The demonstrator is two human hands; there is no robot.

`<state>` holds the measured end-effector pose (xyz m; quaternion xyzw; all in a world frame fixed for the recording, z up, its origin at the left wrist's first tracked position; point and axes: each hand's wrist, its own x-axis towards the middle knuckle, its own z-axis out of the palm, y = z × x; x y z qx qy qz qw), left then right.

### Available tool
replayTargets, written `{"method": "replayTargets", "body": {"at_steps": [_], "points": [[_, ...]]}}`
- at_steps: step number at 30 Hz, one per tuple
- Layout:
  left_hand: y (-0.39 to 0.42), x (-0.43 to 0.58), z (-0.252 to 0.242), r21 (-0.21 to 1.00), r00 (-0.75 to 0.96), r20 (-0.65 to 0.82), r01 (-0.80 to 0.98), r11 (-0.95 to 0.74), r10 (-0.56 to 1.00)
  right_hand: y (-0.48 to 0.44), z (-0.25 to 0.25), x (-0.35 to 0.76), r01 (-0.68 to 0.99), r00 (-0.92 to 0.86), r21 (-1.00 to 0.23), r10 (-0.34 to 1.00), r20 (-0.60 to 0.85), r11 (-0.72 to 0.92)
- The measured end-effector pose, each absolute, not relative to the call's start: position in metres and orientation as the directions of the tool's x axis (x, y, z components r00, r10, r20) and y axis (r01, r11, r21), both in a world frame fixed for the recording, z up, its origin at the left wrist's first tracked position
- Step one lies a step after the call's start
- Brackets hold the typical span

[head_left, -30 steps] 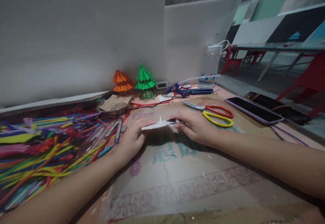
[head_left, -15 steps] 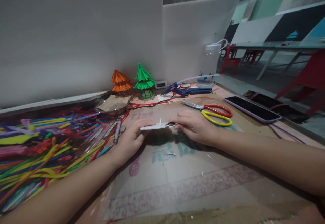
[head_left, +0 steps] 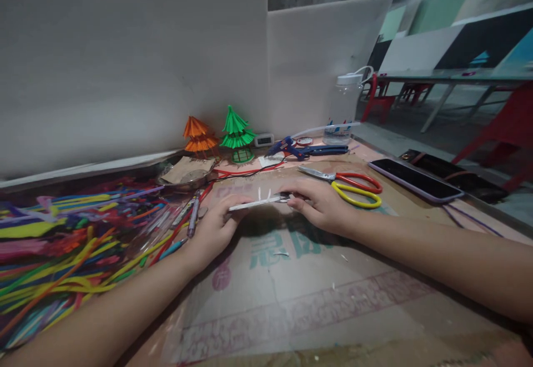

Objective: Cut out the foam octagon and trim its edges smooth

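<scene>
A thin white strip (head_left: 247,205), with narrow white slivers (head_left: 264,193) standing up from it, is pinched at its left end by my left hand (head_left: 219,222). My right hand (head_left: 318,203) is closed around a small black and silver tool (head_left: 283,196), whose tip meets the strip's right end. My fingers hide most of that tool, and its kind does not show. Behind the right hand lie scissors (head_left: 352,184) with one red and one yellow handle. White scraps (head_left: 282,254) lie on the plastic-covered work surface (head_left: 270,300) below.
Many coloured strips (head_left: 70,256) fill the left side. An orange paper tree (head_left: 200,135) and a green paper tree (head_left: 236,134) stand at the back, near a blue glue gun (head_left: 285,146), pliers (head_left: 322,149) and a water bottle (head_left: 342,109). A phone (head_left: 416,179) lies at the right.
A second sliver now stands up from the white strip. The right fingers have shifted, and more of the silver part of the tool shows. The left hand stays almost still.
</scene>
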<state>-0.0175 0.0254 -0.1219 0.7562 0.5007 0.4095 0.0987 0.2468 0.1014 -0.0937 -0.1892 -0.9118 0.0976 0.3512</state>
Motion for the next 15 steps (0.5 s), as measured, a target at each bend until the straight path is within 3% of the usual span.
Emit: {"method": "replayTargets", "body": {"at_steps": [6,15], "points": [[0.0220,-0.0177,-0.1205,0.452,0.254,0.542,0.716,-0.532,0.801,0.0973,-0.0934,0.2459,0.232,-0.734,-0.223,0.320,0.598,0.947],[0.0219,-0.0182,-0.1202,0.399,0.278,0.574,0.726,-0.559,0.770,0.0950,-0.0922,0.2451,0.289,-0.758,-0.190,0.346,0.553,0.938]]}}
